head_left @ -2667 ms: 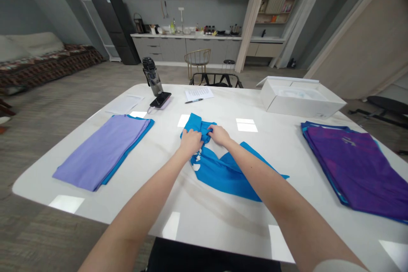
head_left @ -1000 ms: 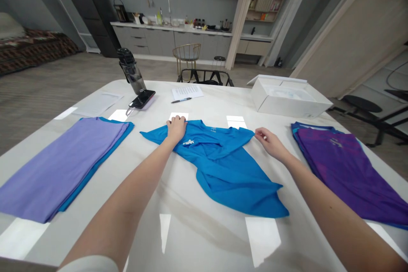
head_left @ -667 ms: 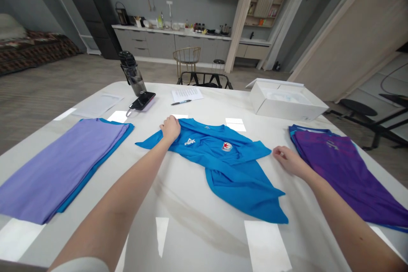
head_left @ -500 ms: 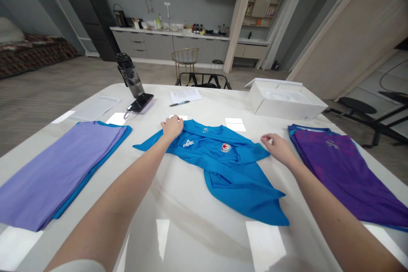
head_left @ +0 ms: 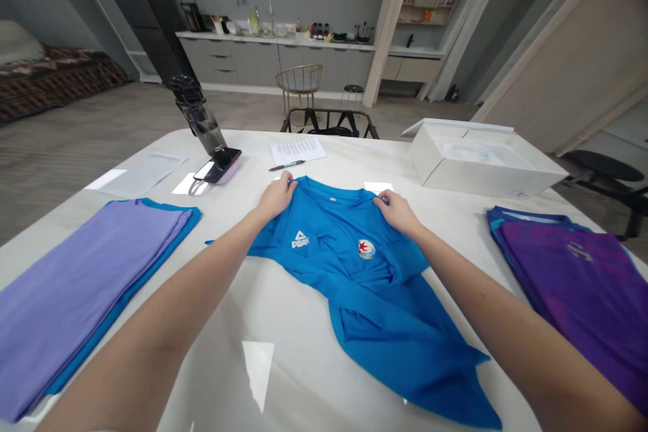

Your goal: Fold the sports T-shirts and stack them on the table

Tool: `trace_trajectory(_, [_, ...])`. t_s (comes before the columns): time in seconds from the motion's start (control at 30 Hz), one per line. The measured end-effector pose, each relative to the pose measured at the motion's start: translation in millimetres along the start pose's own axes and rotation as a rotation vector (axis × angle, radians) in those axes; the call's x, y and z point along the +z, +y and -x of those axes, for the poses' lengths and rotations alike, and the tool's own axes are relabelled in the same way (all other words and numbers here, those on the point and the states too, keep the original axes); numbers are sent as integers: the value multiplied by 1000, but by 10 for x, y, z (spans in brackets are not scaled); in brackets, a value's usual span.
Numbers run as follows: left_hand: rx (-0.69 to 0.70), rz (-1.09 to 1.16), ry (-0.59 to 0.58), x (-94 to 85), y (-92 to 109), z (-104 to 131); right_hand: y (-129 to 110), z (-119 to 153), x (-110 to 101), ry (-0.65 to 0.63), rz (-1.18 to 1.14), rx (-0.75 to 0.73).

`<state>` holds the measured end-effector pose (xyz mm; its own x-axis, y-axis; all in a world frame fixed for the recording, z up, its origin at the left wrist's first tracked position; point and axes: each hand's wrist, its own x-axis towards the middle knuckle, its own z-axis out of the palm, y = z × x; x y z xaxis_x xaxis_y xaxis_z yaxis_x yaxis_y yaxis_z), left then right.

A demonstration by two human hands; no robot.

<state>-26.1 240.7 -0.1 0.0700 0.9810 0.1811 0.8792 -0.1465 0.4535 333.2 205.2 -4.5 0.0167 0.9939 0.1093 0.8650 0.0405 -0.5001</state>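
Observation:
A blue T-shirt (head_left: 329, 243) with a white logo and a red-star badge lies front up on the white table (head_left: 288, 351). Its collar points away from me, and its lower part is rumpled and swung to the right. My left hand (head_left: 277, 194) pinches the shoulder left of the collar. On the other shoulder, my right hand (head_left: 397, 211) is closed on the cloth with thumb and fingers. The collar is drawn up between both hands.
Folded lilac and blue shirts (head_left: 96, 270) lie at left, purple ones (head_left: 582, 283) at right. Behind stand a water bottle (head_left: 202, 121), a phone (head_left: 219, 165), a paper sheet (head_left: 298, 150), a pen (head_left: 287, 165) and an open white box (head_left: 480, 158).
My right hand has moved left from the sleeve side to the right shoulder and gripped it. The collar now stands up, the shirt front is smoother, and the view has shifted a little.

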Motion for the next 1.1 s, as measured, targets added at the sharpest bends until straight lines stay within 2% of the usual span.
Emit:
trace_trajectory(0.13, [-49,-36,75,52,21,-376,-101,-544,0,57,46,92])
trace_trajectory(0.23, [-87,-63,83,163,25,-622,-167,-909,106,64,80,143])
trace_trajectory(0.3, [-118,-116,104,234,50,-672,-195,-1031,209,61,95,157])
trace_trajectory(0.37, [-128,-179,153,277,109,-612,-216,-1023,297,73,135,150])
trace_trajectory(0.47, [30,-215,166,286,259,-358,-242,-806,334,137,226,23])
trace_trajectory(0.53, [231,-192,52,273,388,-137,-236,-585,277,126,239,-117])
trace_trajectory(0.63, [432,-137,-143,250,608,191,-153,-244,109,-36,205,-246])
trace_trajectory(0.73, [507,-48,-261,230,862,486,-12,50,-75,-171,227,-273])
trace_trajectory(0.83, [598,31,-371,214,1131,775,88,285,-209,-215,298,-284])
trace_trajectory(0.9, [643,45,-392,213,1282,965,120,415,-276,-230,355,-316])
trace_trajectory(1.0, [701,42,-391,222,1398,1206,198,584,-392,-199,384,-340])
trace_trajectory(1.1, [712,26,-405,214,1365,1354,417,746,-564,-71,393,-253])
